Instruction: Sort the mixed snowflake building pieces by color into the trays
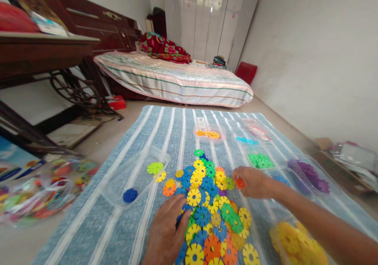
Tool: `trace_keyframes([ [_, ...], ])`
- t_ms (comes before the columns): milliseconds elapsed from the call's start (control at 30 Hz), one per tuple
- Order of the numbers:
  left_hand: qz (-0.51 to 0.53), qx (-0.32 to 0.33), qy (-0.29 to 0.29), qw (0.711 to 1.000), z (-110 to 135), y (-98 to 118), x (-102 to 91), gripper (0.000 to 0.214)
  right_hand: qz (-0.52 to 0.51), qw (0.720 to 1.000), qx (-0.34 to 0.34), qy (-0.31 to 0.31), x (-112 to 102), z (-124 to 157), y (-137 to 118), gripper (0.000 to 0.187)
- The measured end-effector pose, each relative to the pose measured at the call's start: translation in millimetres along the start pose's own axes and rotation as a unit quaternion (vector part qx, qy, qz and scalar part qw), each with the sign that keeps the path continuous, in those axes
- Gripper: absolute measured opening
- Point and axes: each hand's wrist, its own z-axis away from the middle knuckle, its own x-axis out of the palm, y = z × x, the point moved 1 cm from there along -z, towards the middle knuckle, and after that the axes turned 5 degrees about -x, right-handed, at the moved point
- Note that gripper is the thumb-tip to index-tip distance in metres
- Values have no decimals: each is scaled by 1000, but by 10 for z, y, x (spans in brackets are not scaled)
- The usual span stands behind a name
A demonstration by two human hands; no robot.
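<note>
A heap of notched plastic flower discs (203,215) in yellow, blue, green and orange lies on the striped cloth. At the heap's left side is my left hand (168,229), with thumb and fingers curled round a dark blue disc (178,220) that is mostly hidden. My right hand (254,181) is to the right of the heap and pinches a red-orange disc (239,183). Just beyond it, a clear box holds green discs (260,161). Left of the heap, a clear box (118,178) holds a dark blue disc stack (130,195) and lime-green discs (155,167).
Further clear boxes hold orange-yellow discs (209,134), light blue discs (247,140), purple discs (310,175) and large yellow discs (295,241). Bags of colourful pieces (53,190) lie on the floor at left. A bed (177,80) stands behind the cloth (153,131).
</note>
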Motion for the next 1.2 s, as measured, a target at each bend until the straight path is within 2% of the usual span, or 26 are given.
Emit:
trace_keyframes([
  [133,-5,-1,4,1000,4,-13,4,25,-28,998,-22,58,-445,-318,124,28],
  [200,-10,2,3,1000,2,-16,-3,25,-40,994,-4,106,-722,-549,155,35],
  [267,-14,5,0,1000,5,-22,-5,25,-37,985,31,168,-944,-758,175,51],
  [333,-15,7,-2,1000,14,-35,1,25,-16,976,60,209,-1029,-903,168,62],
  [367,-14,8,-4,1000,20,-42,7,25,-6,977,58,206,-1006,-949,147,61],
  [433,-10,10,-4,1000,32,-57,21,26,1,989,10,148,-840,-996,63,56],
  [533,-8,12,2,1000,40,-63,26,26,11,996,-83,29,-447,-998,-115,63],
  [600,-8,13,4,1000,36,-54,16,26,34,995,-96,0,-226,-993,-209,66],
  [700,-10,15,2,1000,26,-35,0,26,53,994,-89,14,-58,-999,-261,57],
  [800,-17,18,7,1000,20,-27,-2,25,30,995,-94,32,-24,-1007,-215,47],
  [933,-22,21,12,999,14,-28,11,25,-63,991,-91,79,-21,-986,-102,26],
  [1033,-21,24,19,999,-1,-18,3,25,-152,977,-98,115,-27,-934,-34,10],
  [1067,-21,24,19,999,-7,-14,-3,25,-176,971,-100,128,-37,-906,-11,9],
  [1200,-18,16,19,1000,-18,-7,-14,24,-263,952,-67,139,-114,-731,127,27],
])
